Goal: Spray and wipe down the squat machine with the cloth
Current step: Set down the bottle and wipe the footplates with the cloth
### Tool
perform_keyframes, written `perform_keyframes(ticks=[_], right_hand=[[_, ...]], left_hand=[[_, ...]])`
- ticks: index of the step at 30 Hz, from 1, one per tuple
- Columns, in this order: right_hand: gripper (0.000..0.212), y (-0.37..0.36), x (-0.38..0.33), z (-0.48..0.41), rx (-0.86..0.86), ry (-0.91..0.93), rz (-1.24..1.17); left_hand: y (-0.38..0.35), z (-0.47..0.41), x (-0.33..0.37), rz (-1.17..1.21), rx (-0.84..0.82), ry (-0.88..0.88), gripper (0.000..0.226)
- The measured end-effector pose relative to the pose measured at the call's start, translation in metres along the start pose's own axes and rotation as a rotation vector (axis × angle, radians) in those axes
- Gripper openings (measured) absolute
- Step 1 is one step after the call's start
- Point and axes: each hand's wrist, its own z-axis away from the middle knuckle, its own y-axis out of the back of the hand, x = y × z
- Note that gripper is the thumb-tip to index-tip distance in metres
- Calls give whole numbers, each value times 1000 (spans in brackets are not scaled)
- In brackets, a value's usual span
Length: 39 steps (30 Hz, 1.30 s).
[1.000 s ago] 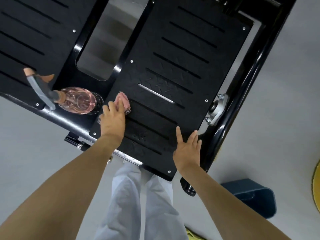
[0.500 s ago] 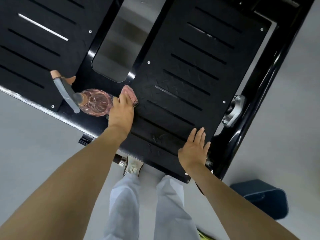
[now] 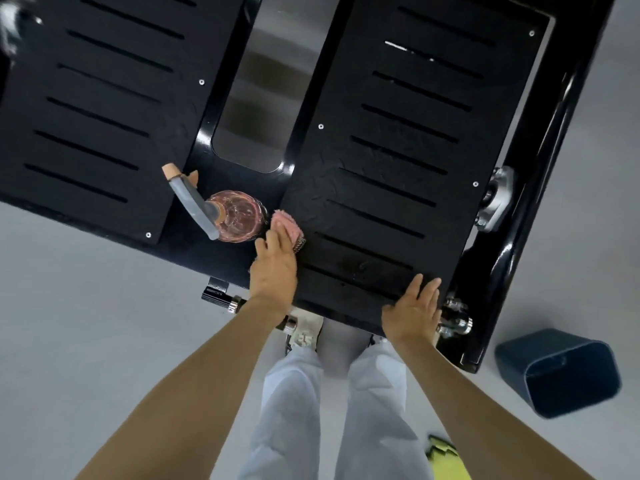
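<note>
The person's legs (image 3: 304, 410) in pale trousers are closest, on the grey floor (image 3: 86, 323). A dark blue bin (image 3: 561, 372) sits on the floor, off to the right of the right hand (image 3: 412, 310).

That hand is open. Its fingers are straight and it lies flat on the near corner of the right foot plate (image 3: 391, 168) of the black squat machine (image 3: 535, 209).

The left hand (image 3: 273, 268) is open too, with flat fingers pressing down on the pink cloth (image 3: 284, 224). The cloth is under its fingertips at the left edge of the same plate, and a bit of it pokes out past them.

Just left of the cloth, close to the left hand's fingers, stands a pink see-through spray bottle (image 3: 239, 216) with a grey trigger. It is on the black part between the two plates. Farther out, to the left of the left hand, is the other foot plate (image 3: 93, 109), black with long slots.
</note>
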Motion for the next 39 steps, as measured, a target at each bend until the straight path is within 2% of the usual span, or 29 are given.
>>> perform_keyframes(ticks=[1, 3, 7, 8, 10, 14, 16, 18, 22, 24, 26, 28, 31, 33, 35, 39], right_hand=[[80, -3, -2, 2, -3, -10, -10], [81, -8, -6, 4, -3, -28, -35], [83, -15, -8, 5, 29, -46, -87], [82, -15, -8, 5, 34, -42, -102], [81, -16, -4, 5, 35, -28, -130], [79, -20, 9, 7, 62, 29, -125], [79, -24, 16, 8, 77, 67, -110], [78, -25, 24, 10, 87, 105, -98], [78, -27, 36, 11, 114, 130, -55], [78, -26, 41, 9, 121, 124, -61], [78, -25, 44, 9, 114, 132, -57], [78, -23, 47, 9, 99, 146, -48], [77, -20, 49, 9, 74, 153, -31], [77, -19, 51, 8, 72, 153, -42], [76, -19, 55, 6, 73, 160, -75], [76, -18, 61, 6, 43, 191, -148]], left_hand=[[-1, 3, 4, 9, 8, 7, 84], [-6, 13, 18, -61, 31, -108, 76], [-16, 36, 29, -165, -46, -608, 70], [-14, 34, 24, -201, -60, -675, 71], [-8, 23, 6, -262, -44, -619, 76], [-4, 2, -14, -58, 19, -49, 85], [-5, 1, -2, -2, 45, 31, 80], [-9, 8, 18, -11, 49, -35, 78], [-18, 29, 48, -107, 15, -360, 80], [-14, 29, 48, -184, 29, -531, 79], [-7, 22, 34, -271, 34, -618, 81], [-3, 13, 18, -271, 31, -503, 84], [-3, 8, 17, -64, 32, -98, 88], [-5, 12, 35, 90, 24, 68, 87], [-9, 20, 62, 156, 30, 44, 87], [-18, 51, 112, -32, -23, -409, 82]])
